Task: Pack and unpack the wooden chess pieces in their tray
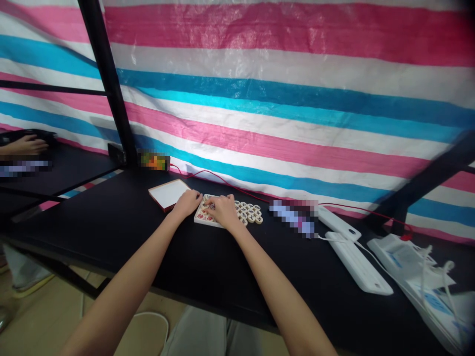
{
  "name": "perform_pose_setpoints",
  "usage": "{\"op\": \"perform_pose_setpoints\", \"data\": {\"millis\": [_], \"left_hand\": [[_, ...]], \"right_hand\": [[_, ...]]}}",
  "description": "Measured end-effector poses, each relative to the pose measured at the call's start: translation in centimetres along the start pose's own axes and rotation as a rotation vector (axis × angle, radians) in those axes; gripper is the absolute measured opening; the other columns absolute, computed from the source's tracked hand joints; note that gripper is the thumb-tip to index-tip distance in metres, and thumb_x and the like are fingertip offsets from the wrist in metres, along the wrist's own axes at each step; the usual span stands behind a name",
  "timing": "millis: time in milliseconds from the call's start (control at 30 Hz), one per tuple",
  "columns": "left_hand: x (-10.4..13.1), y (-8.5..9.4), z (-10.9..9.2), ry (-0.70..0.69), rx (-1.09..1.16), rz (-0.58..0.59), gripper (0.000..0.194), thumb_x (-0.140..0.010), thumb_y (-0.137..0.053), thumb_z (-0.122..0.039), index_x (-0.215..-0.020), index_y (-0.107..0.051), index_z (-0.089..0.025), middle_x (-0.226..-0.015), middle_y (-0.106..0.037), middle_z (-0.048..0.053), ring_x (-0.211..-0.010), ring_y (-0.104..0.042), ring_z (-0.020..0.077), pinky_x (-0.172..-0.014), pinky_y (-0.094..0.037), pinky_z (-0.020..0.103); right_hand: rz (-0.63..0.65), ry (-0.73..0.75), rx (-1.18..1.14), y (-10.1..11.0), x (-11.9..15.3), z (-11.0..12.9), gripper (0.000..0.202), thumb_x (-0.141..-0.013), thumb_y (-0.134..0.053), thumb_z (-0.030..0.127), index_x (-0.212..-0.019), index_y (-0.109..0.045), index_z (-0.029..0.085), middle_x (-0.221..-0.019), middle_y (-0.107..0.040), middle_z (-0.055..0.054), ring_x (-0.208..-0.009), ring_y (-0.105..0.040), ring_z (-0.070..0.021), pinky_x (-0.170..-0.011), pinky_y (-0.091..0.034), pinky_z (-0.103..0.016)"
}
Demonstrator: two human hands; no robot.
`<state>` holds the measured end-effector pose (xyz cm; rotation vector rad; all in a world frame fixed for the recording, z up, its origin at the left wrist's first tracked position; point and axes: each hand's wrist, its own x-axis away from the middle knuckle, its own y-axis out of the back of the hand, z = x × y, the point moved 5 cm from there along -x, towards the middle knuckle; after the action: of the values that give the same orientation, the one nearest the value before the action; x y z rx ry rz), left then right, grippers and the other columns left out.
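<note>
A shallow white box (198, 222) on the black table holds several round Chinese chess pieces, some with red characters facing up. My left hand (188, 201) grips the box at its far left edge, its fingertips partly hidden. Over the box, my right hand (221, 210) has its thumb and fingers curled around a Chinese chess piece (212, 206), which shows only in part. Just right of the box, more cream Chinese chess pieces (251, 212) with dark characters lie in rows. To the left of the box lies its lid (168, 193), white inside with a reddish-brown edge.
At right are two white power banks (358, 264), a blurred phone-like thing (293, 217), and a power strip (411, 277) with cables. A red cable (230, 185) runs along the back. Another person's hand (27, 146) shows at far left, beyond a black metal post (111, 84).
</note>
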<state>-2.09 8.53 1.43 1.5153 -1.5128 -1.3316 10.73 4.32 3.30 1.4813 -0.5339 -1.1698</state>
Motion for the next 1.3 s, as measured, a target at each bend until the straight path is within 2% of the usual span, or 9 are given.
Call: {"op": "perform_pose_setpoints", "data": {"millis": [100,233,433,567,800,933,1033,1167,1300], "left_hand": [[-0.1,-0.1,0.2,-0.002,-0.006,-0.001,0.041,-0.087,-0.033,-0.036,-0.081,-0.067,-0.015,-0.084,-0.067,0.015,-0.082,-0.062,0.0226,-0.068,-0.040,0.028],[0.0,0.0,0.1,0.010,-0.005,0.000,0.041,-0.086,-0.033,-0.038,-0.083,-0.068,-0.016,-0.084,-0.068,0.014,-0.081,-0.062,0.0222,-0.068,-0.040,0.027],[0.1,0.2,-0.4,0.023,-0.020,0.016,0.042,-0.086,-0.032,-0.038,-0.082,-0.068,-0.016,-0.082,-0.068,0.013,-0.079,-0.062,0.0221,-0.068,-0.041,0.027],[0.2,0.2,-0.5,0.022,-0.031,0.015,0.042,-0.085,-0.032,-0.038,-0.081,-0.068,-0.016,-0.081,-0.067,0.014,-0.078,-0.062,0.0233,-0.067,-0.041,0.028],[0.3,0.2,-0.4,0.016,-0.014,0.003,0.041,-0.085,-0.032,-0.037,-0.080,-0.067,-0.016,-0.082,-0.067,0.015,-0.078,-0.061,0.0245,-0.067,-0.041,0.029],[0.2,0.1,-0.4,0.019,-0.024,0.010,0.040,-0.085,-0.033,-0.037,-0.082,-0.067,-0.016,-0.084,-0.067,0.013,-0.078,-0.061,0.0228,-0.068,-0.041,0.027],[0.2,0.1,-0.3,0.022,-0.030,0.013,0.040,-0.085,-0.033,-0.038,-0.083,-0.067,-0.017,-0.082,-0.068,0.012,-0.078,-0.061,0.0222,-0.069,-0.041,0.027],[0.3,0.3,-0.4,0.022,-0.034,0.013,0.042,-0.085,-0.032,-0.038,-0.082,-0.068,-0.016,-0.082,-0.068,0.012,-0.078,-0.061,0.0221,-0.069,-0.041,0.027],[0.3,0.3,-0.5,0.020,-0.050,0.013,0.042,-0.085,-0.032,-0.037,-0.084,-0.068,-0.016,-0.085,-0.068,0.013,-0.079,-0.061,0.0228,-0.070,-0.042,0.028]], "right_hand": [[-0.015,0.016,-0.033,0.5,0.2,0.1,0.020,-0.084,-0.053,0.043,-0.087,-0.066,0.028,-0.086,-0.068,-0.001,-0.086,-0.055,-0.0157,-0.074,-0.021,-0.032],[-0.106,-0.030,-0.158,2.5,2.0,-1.0,0.026,-0.086,-0.048,0.046,-0.085,-0.066,0.027,-0.091,-0.069,0.000,-0.085,-0.055,-0.0147,-0.074,-0.022,-0.031],[-0.205,-0.141,-0.111,5.9,9.4,-5.8,0.025,-0.086,-0.049,0.044,-0.087,-0.066,0.026,-0.093,-0.069,0.000,-0.087,-0.057,-0.0157,-0.074,-0.025,-0.031],[-0.194,-0.192,-0.044,6.5,13.3,-8.0,0.026,-0.087,-0.048,0.043,-0.082,-0.065,0.024,-0.092,-0.069,-0.002,-0.083,-0.058,-0.0169,-0.072,-0.025,-0.031],[-0.146,-0.157,0.055,5.7,13.3,-7.9,0.022,-0.088,-0.048,0.036,-0.079,-0.063,0.022,-0.094,-0.068,-0.003,-0.084,-0.055,-0.0175,-0.072,-0.023,-0.033],[-0.167,-0.154,0.109,6.1,13.7,-7.8,0.018,-0.087,-0.049,0.034,-0.087,-0.065,0.026,-0.102,-0.063,-0.003,-0.091,-0.051,-0.0178,-0.072,-0.024,-0.032],[-0.169,-0.178,0.127,6.5,14.1,-7.9,0.017,-0.087,-0.049,0.033,-0.090,-0.065,0.026,-0.094,-0.062,-0.003,-0.085,-0.051,-0.0169,-0.069,-0.023,-0.031],[-0.142,-0.198,0.129,6.4,14.1,-8.1,0.019,-0.087,-0.049,0.033,-0.082,-0.064,0.024,-0.076,-0.060,0.000,-0.075,-0.051,-0.0144,-0.065,-0.022,-0.030],[-0.135,-0.195,0.114,6.0,13.9,-8.3,0.018,-0.087,-0.049,0.034,-0.085,-0.064,0.024,-0.073,-0.059,0.001,-0.072,-0.051,-0.0130,-0.064,-0.020,-0.029]]}}
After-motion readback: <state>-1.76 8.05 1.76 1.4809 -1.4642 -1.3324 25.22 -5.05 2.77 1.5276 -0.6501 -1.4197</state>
